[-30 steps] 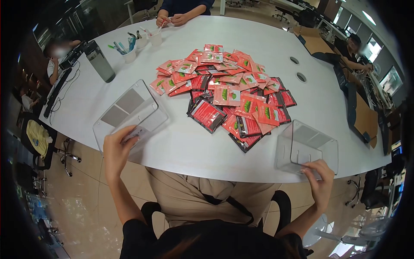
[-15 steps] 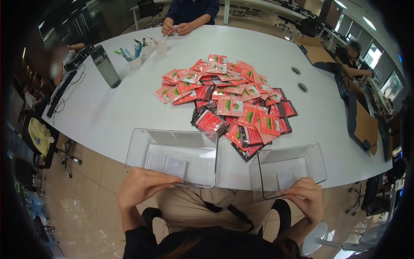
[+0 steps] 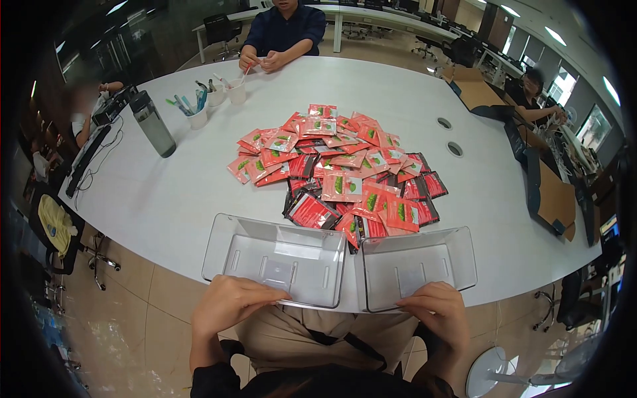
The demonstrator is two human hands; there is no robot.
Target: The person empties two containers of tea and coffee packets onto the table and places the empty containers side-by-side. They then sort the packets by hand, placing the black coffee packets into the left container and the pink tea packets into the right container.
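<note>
Two clear plastic bins stand side by side at the near edge of the white table. My left hand (image 3: 242, 302) pinches the near wall of the left clear bin (image 3: 312, 268). On the right clear bin (image 3: 451, 262), my right hand (image 3: 434, 308) grips the near wall in the same way. Both bins hold no packets, and a pale square shows at each bottom. Just beyond them lies a heap of red and pink packets (image 3: 342, 188) with green pictures; darker black-edged packets (image 3: 312, 211) stick out at its near side.
A grey water bottle (image 3: 154, 126) and cups of pens (image 3: 198, 118) stand at the left on the table (image 3: 219, 159). Opened cardboard boxes (image 3: 554, 199) line the right edge. Across the table sits a person (image 3: 285, 33) with both hands together. Two round holes (image 3: 454, 149) pierce the tabletop.
The right bin has moved left, closer to the left bin, with my right hand on it. The left bin has shifted slightly right. The whole view has tilted up a little.
</note>
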